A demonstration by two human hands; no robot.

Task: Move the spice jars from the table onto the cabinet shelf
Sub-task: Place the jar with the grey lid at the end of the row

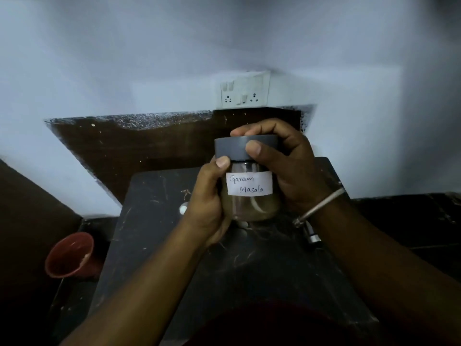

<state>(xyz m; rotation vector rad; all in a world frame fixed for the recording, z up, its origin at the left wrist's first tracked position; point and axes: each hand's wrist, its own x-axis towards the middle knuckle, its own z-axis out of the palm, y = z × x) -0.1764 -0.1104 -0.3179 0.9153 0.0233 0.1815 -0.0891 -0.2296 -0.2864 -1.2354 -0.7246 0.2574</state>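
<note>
Wall (124,58), pale blue, is filling the upper half of what I am seeing. Below it a dark, scratched table (154,221) is running toward me. No shelf is showing.

My left hand (209,203) is wrapping its fingers round the body of a jar (249,208), thumb pressing just under the rim. My right hand (291,166) is curling over the grey lid (232,147), thumb on its front. Together they are holding the jar upright above the middle of the table.

I am judging the jar to be clear glass: stiff, smooth, breakable, and light, with brownish powder only in its lower part. I am trusting the grip round the body, since a lid alone may turn or slip off.

A red cup (69,255) is tilting beside the table's left edge. A white label (249,184) is reading "Garam Masala".
</note>
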